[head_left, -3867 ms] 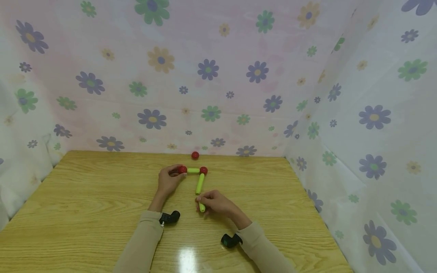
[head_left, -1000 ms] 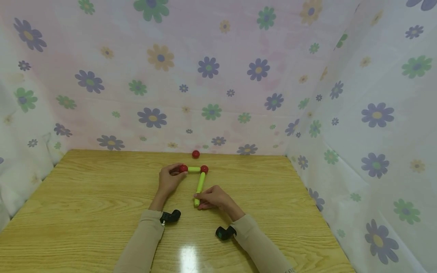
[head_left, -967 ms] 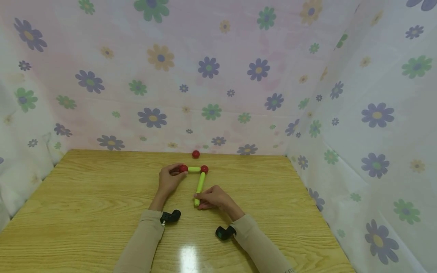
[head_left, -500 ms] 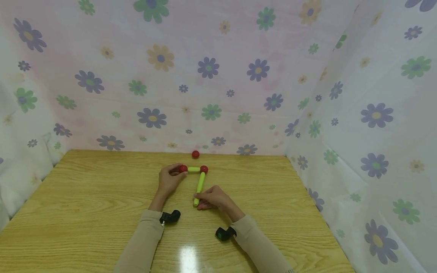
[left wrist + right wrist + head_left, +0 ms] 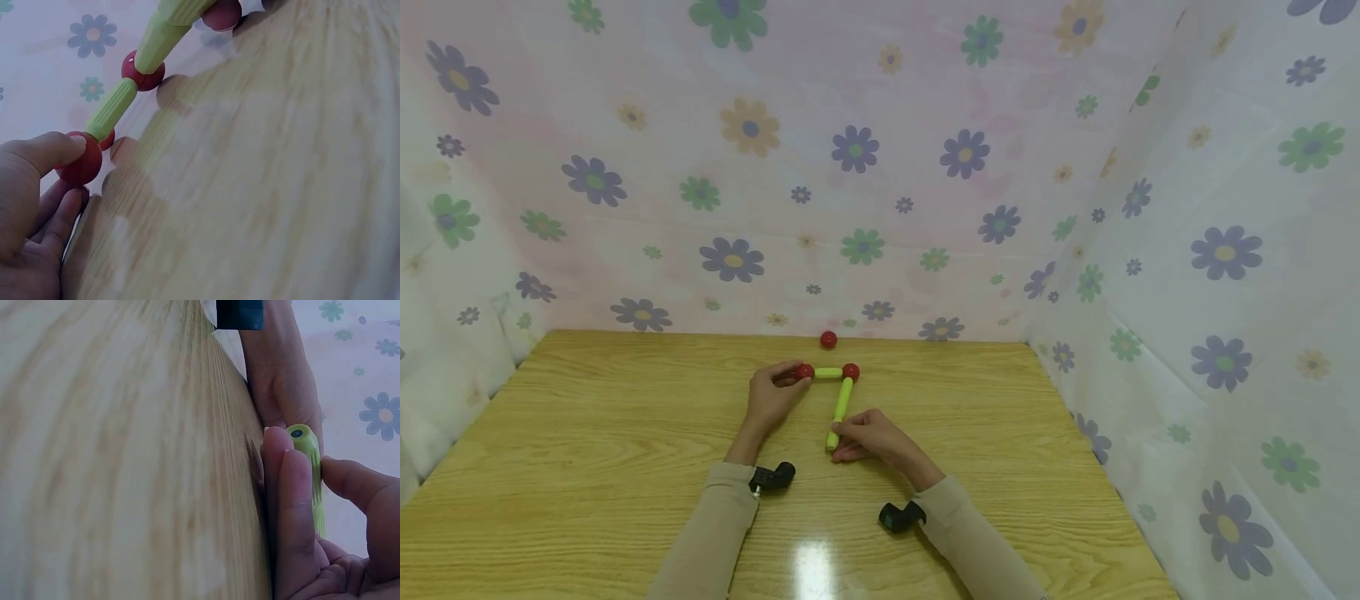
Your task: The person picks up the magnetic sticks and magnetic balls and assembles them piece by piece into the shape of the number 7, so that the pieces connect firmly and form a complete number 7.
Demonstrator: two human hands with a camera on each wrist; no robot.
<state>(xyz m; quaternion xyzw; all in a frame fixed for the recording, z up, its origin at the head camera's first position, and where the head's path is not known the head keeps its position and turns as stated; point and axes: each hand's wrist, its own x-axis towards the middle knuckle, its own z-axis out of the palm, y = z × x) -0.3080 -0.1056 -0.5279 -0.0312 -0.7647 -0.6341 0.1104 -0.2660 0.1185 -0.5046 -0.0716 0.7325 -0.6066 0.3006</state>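
My left hand pinches a red ball between thumb and fingers. From that ball a lime-green rod runs right to a second red ball. Another green rod leads from this corner ball toward me. In line with its near end is a further green rod, which my right hand pinches; in the left wrist view the two rods meet end to end. The right wrist view shows the held rod's dark round tip facing the camera, with fingers and thumb on either side.
A loose red ball lies at the back edge of the wooden table. Flower-printed cloth hangs behind the table and along both sides. Black wrist cameras jut inward from both sleeves.
Since the oldest frame, my right hand has swung its rod from apart and angled into line with the other rod's near end. Over the last second the hands have barely moved.
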